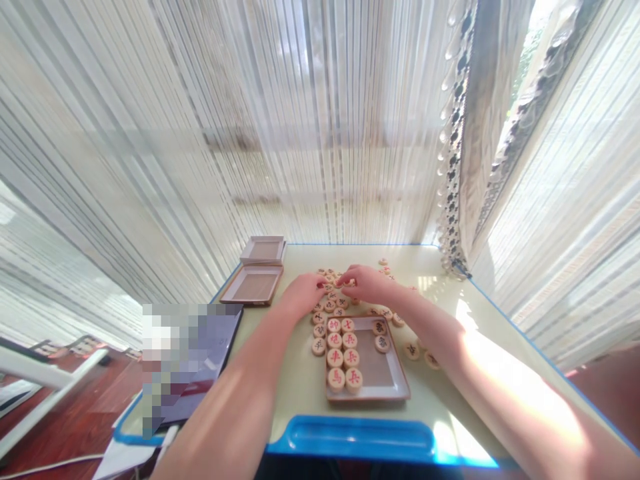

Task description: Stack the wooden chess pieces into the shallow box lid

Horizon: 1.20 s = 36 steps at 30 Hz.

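Round wooden Chinese chess pieces (330, 306) lie in a loose cluster in the middle of the table. My left hand (304, 294) is at the cluster's left side, fingers loosely bent and apart from the thumb, close to the pieces. From the right, my right hand (369, 284) reaches over the same cluster with curved fingers spread from the thumb. Its fingertips partly cover some pieces. Nearer me stands a shallow box tray (377, 373). Two columns of red-marked pieces (351, 359) fill its left side, and two dark-marked pieces (382, 344) sit near its upper right.
Two shallow boxes (251, 285) stand at the table's back left. A tablet-like screen (200, 373) lies along the left edge. More pieces (412, 351) are scattered right of the tray, partly behind my right forearm. String curtains (320, 133) hang beyond the table (300, 380).
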Motion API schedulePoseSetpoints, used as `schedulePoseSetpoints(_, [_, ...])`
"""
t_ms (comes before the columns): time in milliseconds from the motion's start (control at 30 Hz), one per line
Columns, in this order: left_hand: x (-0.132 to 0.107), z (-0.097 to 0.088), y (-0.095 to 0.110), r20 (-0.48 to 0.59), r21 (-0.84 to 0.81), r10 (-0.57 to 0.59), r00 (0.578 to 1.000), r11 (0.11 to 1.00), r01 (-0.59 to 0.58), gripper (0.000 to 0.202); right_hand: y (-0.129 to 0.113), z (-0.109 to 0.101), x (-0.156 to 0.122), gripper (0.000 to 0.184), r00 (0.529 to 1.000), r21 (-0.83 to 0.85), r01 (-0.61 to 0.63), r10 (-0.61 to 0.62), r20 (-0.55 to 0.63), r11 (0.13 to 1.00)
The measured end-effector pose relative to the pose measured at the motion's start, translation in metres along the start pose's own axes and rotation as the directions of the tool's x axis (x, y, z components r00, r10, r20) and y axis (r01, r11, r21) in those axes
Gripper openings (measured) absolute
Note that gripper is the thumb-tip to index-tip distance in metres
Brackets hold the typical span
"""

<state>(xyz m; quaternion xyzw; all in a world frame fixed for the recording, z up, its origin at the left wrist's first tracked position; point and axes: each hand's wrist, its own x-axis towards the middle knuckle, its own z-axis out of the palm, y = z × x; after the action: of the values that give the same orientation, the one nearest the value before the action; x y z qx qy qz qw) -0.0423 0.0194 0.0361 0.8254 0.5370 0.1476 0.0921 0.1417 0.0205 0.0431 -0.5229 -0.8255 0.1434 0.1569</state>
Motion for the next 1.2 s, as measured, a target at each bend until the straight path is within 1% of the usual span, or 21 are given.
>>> schedulePoseSetpoints(200, [0.002, 0.001, 0.000, 0.026, 0.014, -0.012, 1.000, 1.000, 0.012, 0.024, -0.010, 0.003, 0.000, 0.026, 1.000, -0.036, -0.001, 0.002, 0.025, 0.999])
schedulePoseSetpoints(367, [0.003, 0.004, 0.000, 0.015, -0.022, -0.049, 0.999, 0.999, 0.050, 0.018, -0.006, 0.006, 0.002, 0.024, 0.999, -0.018, 0.029, -0.028, 0.039, 0.999])
schedulePoseSetpoints(500, [0.003, 0.005, 0.000, 0.008, -0.071, -0.067, 0.998, 0.995, 0.068, 0.018, -0.003, 0.007, 0.005, 0.023, 0.999, -0.029, -0.005, 0.006, 0.032, 1.000])
schedulePoseSetpoints(667, [0.003, 0.005, -0.001, -0.001, -0.153, -0.098, 0.995, 0.984, 0.097, 0.025, -0.002, 0.007, 0.007, 0.027, 1.000, 0.007, -0.028, 0.028, -0.006, 1.000])
schedulePoseSetpoints(900, [0.003, 0.005, 0.000, -0.018, -0.258, -0.087, 0.996, 0.963, 0.079, 0.027, 0.001, 0.007, 0.008, 0.023, 0.999, 0.056, -0.040, 0.041, -0.025, 0.998])
schedulePoseSetpoints(1033, [0.002, 0.003, 0.000, 0.000, -0.361, -0.114, 0.993, 0.927, 0.107, 0.031, 0.001, 0.005, 0.007, 0.023, 0.998, 0.081, -0.041, 0.045, -0.047, 0.996])
schedulePoseSetpoints(1133, [0.001, 0.000, 0.002, 0.027, -0.490, -0.129, 0.991, 0.863, 0.126, 0.032, 0.002, 0.000, 0.005, 0.023, 0.997, 0.120, -0.029, 0.037, -0.061, 0.992])
schedulePoseSetpoints(1200, [-0.001, -0.002, 0.005, 0.018, -0.556, -0.152, 0.988, 0.820, 0.136, 0.031, 0.002, -0.004, 0.002, 0.022, 0.997, 0.170, -0.016, 0.027, -0.066, 0.985])
